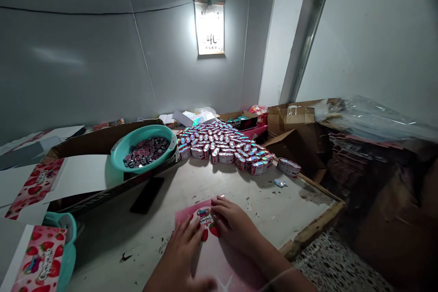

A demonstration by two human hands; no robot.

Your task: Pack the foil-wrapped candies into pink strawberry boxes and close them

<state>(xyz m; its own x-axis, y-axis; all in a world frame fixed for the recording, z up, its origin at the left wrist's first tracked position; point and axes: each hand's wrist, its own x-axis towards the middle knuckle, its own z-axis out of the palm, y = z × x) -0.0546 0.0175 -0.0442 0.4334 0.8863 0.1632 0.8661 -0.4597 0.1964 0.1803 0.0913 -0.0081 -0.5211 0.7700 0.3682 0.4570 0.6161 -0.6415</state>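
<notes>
A pink printed sheet [208,253] with strawberries and lettering lies on the table at the bottom centre. My left hand [185,246] rests on its left part, fingers spread and pointing forward, the thumb out to the side. On the right side of the sheet is my right hand [234,223], its fingers bent over the upper right edge; whether they pinch it is hidden. Beyond both hands, many small oval pink packs [226,157] stand packed together. A black phone [147,195] lies to the left of the sheet.
A teal basin [118,159] of small round pieces sits in a cardboard box at the left. Strawberry-printed cards [43,260] overlie another teal basin [68,260] at the lower left. The table's wooden edge [315,230] runs along the right, with cartons [294,146] beyond.
</notes>
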